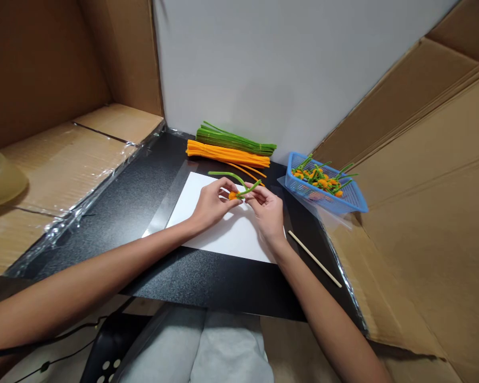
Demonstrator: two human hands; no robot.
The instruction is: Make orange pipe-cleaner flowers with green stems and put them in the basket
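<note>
Over a white sheet [219, 234], my left hand [215, 201] pinches a small orange piece [234, 196] between thumb and fingers. My right hand [266, 207] is closed on the green stem [252, 188] beside it, fingertips close to those of the left. One green length curves up and to the left above my left hand; a shorter end points up and to the right. Behind the sheet lie a bundle of orange fuzzy stems [227, 154] and a bundle of green ones [235, 139].
A blue basket [327, 201] at the right holds several orange and green pieces. A thin wooden stick [314, 259] lies right of my right forearm. A tape roll [2, 178] sits far left on cardboard. Cardboard walls flank the black table [143, 186].
</note>
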